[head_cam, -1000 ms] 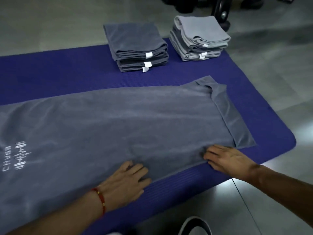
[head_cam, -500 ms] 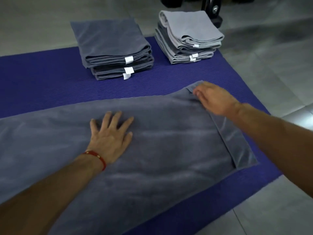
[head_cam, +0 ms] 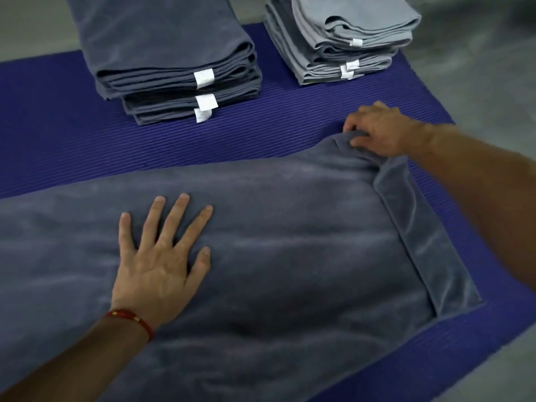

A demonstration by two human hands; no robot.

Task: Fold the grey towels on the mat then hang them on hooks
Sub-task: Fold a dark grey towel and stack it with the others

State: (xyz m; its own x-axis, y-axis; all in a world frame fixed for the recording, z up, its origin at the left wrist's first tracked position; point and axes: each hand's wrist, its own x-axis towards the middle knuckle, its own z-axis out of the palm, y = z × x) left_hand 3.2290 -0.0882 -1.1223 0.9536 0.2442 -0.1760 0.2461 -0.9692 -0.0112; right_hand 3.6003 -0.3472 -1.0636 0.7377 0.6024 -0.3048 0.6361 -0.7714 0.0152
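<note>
A big grey towel [head_cam: 261, 256] lies spread across the blue mat [head_cam: 72, 134]. The left hand [head_cam: 162, 262] presses flat on the middle of it, fingers straight and splayed, a red bracelet [head_cam: 130, 319] at the wrist. The right hand [head_cam: 377, 130] pinches the towel's far corner, fingers curled into bunched cloth, and that corner lifts off the mat. At the mat's far edge sit a dark folded stack [head_cam: 168, 53] and beside it a lighter stack [head_cam: 342, 39].
</note>
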